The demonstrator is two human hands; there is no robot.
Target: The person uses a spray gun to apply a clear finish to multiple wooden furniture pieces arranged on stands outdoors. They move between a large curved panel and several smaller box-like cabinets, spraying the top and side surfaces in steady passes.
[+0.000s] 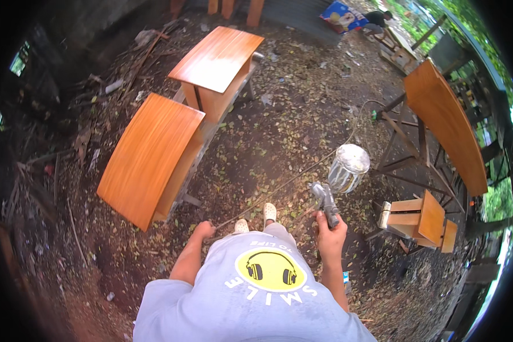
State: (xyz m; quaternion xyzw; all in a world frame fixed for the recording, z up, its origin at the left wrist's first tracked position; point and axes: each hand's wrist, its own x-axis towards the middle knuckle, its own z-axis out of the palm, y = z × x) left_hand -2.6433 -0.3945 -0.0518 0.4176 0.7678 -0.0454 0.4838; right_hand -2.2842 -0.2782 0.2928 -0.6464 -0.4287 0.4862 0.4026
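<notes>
In my right hand (330, 233) is a grey metal spray gun (325, 200), with my fingers wrapped around its handle. Beyond it, a silver cup (343, 175) streaked with paint appears joined to the gun, though the joint is not clear. My left hand (204, 229) is closed around a thin hose (271, 196), which runs off to the far right behind the cup. To the left, two glossy orange-brown wooden pieces with curved tops, a nearer one (148, 157) and a farther one (219, 57), rest on a low support.
On the right, a long curved wooden panel (447, 128) leans on a trestle (407, 137). Smaller wooden pieces (430, 219) stand nearer. Leaves and scraps litter the dirt ground (290, 125). A person (376, 21) is at the far right beside a blue printed sheet (343, 17).
</notes>
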